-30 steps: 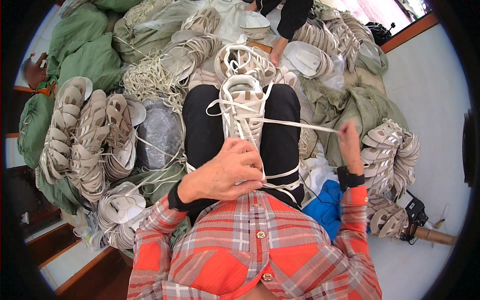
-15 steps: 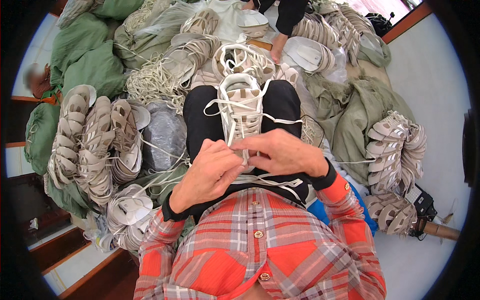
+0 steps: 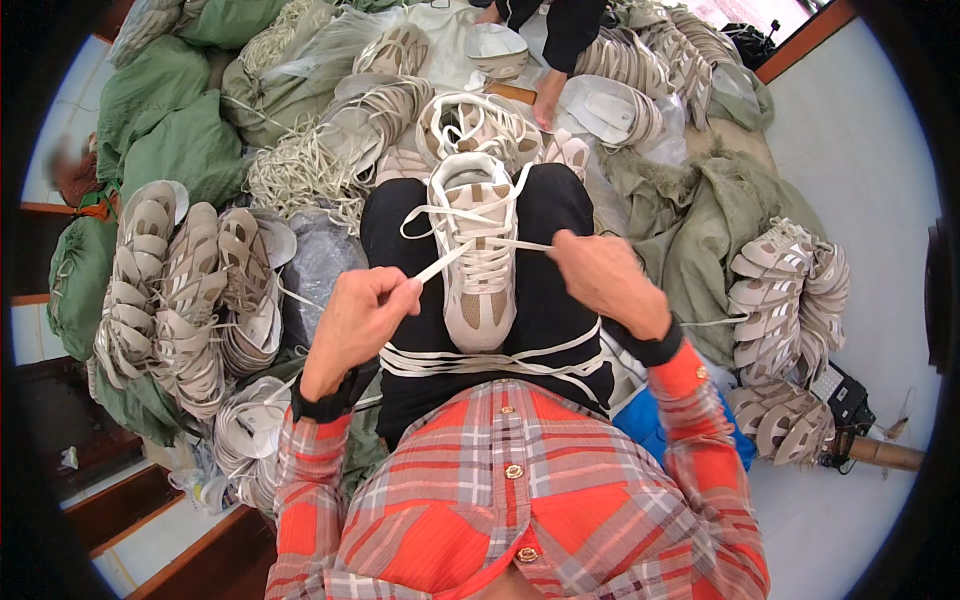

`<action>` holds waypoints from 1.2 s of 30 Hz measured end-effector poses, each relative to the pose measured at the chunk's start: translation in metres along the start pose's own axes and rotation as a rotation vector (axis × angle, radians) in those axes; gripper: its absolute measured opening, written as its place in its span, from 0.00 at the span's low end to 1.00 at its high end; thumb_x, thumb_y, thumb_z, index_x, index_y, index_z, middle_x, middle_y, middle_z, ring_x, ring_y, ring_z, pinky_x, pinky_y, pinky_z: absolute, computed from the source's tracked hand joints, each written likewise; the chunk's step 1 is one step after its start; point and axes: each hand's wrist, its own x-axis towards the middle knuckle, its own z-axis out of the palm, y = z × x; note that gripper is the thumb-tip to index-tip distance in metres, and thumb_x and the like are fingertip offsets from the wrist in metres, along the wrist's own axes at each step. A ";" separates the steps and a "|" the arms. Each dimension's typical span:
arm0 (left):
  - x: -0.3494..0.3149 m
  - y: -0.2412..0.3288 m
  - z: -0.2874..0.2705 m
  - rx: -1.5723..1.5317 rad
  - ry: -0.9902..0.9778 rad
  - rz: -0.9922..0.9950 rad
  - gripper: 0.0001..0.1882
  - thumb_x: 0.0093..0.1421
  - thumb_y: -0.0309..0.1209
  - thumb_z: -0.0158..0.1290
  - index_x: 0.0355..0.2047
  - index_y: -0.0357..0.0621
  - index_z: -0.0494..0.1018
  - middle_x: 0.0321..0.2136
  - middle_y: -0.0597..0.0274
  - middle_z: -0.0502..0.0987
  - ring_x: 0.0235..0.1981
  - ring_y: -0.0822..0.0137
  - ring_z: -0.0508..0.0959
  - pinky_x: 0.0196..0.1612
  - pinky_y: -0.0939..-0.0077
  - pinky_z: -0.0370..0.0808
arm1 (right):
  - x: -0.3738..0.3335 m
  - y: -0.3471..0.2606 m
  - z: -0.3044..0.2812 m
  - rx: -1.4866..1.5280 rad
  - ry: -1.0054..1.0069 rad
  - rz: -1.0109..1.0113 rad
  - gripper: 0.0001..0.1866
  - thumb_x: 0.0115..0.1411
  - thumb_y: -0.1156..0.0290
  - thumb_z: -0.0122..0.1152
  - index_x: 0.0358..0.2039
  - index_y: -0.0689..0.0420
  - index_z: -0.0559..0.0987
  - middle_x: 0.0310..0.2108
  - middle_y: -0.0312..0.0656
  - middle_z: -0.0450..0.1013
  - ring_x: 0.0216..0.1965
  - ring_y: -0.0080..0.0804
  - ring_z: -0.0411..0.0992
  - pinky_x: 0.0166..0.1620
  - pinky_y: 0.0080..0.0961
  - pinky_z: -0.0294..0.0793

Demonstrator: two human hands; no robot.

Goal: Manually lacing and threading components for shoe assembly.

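The shoe (image 3: 480, 298) sits on the black trousers (image 3: 548, 300), toe toward six o'clock; its lower rows look laced, the slack top seemingly left. Left hand (image 3: 362, 316) at eight, right hand (image 3: 612, 285) at three, both pinch lace (image 3: 440, 265).

Two stretched cream flat laces (image 3: 443, 263) bar the way across the beige mesh sneaker (image 3: 484, 277). Its rounded toe (image 3: 478, 325) lies uncovered, free from above.
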 end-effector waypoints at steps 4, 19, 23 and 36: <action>0.028 -0.024 0.023 0.118 -0.074 -0.121 0.08 0.56 0.30 0.51 0.28 0.38 0.76 0.20 0.55 0.76 0.20 0.55 0.74 0.25 0.69 0.69 | -0.033 0.074 -0.028 -0.217 -0.129 0.212 0.04 0.54 0.73 0.49 0.31 0.57 0.71 0.21 0.48 0.72 0.25 0.48 0.74 0.26 0.43 0.71; 0.096 0.018 0.108 0.560 -0.169 0.515 0.04 0.57 0.25 0.48 0.32 0.38 0.65 0.29 0.50 0.70 0.30 0.48 0.75 0.31 0.58 0.73 | -0.236 0.293 -0.061 0.138 0.492 0.995 0.12 0.54 0.76 0.51 0.38 0.66 0.77 0.29 0.49 0.76 0.30 0.38 0.76 0.36 0.27 0.76; 0.088 0.033 0.126 0.583 -0.178 0.611 0.04 0.54 0.23 0.48 0.30 0.40 0.65 0.26 0.51 0.70 0.24 0.52 0.76 0.25 0.62 0.74 | -0.228 0.267 -0.067 1.192 1.013 1.000 0.12 0.57 0.78 0.50 0.40 0.72 0.70 0.36 0.51 0.72 0.36 0.44 0.75 0.41 0.32 0.79; 0.034 0.022 0.098 -0.131 0.096 0.099 0.11 0.60 0.30 0.51 0.39 0.38 0.74 0.24 0.52 0.78 0.25 0.58 0.80 0.29 0.70 0.75 | 0.009 0.004 0.023 1.093 0.160 0.393 0.07 0.60 0.76 0.53 0.37 0.64 0.75 0.26 0.39 0.76 0.27 0.24 0.75 0.31 0.20 0.76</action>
